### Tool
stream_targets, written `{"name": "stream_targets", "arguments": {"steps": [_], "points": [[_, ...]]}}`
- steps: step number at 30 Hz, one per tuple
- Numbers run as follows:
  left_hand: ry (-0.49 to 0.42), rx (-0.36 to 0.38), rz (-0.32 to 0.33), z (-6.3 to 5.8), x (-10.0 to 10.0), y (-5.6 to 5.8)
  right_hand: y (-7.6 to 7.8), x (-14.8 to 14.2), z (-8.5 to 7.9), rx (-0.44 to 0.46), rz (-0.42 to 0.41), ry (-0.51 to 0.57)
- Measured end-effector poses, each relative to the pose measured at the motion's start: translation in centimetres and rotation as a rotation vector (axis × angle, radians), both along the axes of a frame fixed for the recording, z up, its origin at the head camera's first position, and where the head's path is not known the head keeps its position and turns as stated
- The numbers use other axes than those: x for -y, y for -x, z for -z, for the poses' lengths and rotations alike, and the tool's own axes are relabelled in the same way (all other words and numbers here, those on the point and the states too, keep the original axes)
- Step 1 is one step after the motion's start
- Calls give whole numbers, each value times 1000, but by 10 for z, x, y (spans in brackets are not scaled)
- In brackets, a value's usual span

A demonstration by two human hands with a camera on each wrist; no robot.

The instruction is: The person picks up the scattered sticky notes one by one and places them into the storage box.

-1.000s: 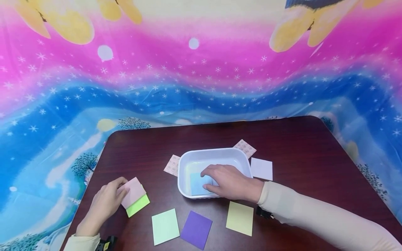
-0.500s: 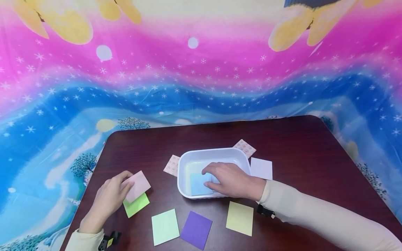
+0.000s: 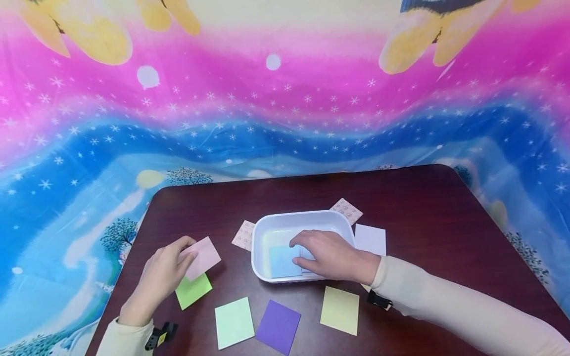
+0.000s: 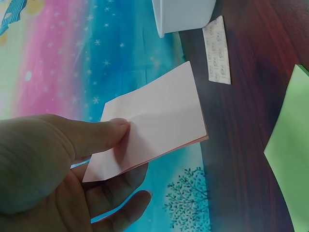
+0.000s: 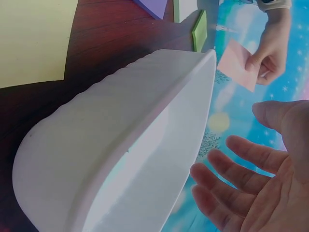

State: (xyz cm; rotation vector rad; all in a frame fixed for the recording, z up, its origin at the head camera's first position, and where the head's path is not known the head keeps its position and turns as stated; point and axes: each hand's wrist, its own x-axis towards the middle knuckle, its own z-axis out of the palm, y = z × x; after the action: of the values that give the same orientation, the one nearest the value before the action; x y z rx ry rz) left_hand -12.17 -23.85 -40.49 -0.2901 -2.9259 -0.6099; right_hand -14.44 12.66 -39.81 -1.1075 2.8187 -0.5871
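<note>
My left hand pinches a thin pink sticky note pad between thumb and fingers. In the left wrist view the thumb lies across the face of the pink pad, and its sheets part slightly at one edge. Below it on the table lies a bright green pad, partly covered from the head view. My right hand hovers over the white plastic tub with fingers loosely bent and holding nothing. Inside the tub lies a light blue pad, partly hidden by that hand.
In front of the tub lie a pale green pad, a purple pad and a yellow pad. Patterned paper squares and a white square lie around the tub. A printed cloth hangs behind the dark table.
My left hand has lifted the pink pad off the bright green one and moved it up and to the right. The right hand has shifted very slightly to the right over the tub.
</note>
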Motion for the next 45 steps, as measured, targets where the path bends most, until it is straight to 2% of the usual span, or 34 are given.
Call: {"name": "stream_targets", "arguments": {"steps": [11,27,37,45], "points": [[-9,-13,34,-6,-13,6,-1,-7,1,-18,25,9],[-12,-80,90,-19,-28,11,-3,-15,-6,-38,57,7],[-18,-68,117,-27,-42,14,0,-24,-6,-56,79,-5],[-41,-102,145,-32,-57,15,-1,-32,-2,-64,104,-5]]}}
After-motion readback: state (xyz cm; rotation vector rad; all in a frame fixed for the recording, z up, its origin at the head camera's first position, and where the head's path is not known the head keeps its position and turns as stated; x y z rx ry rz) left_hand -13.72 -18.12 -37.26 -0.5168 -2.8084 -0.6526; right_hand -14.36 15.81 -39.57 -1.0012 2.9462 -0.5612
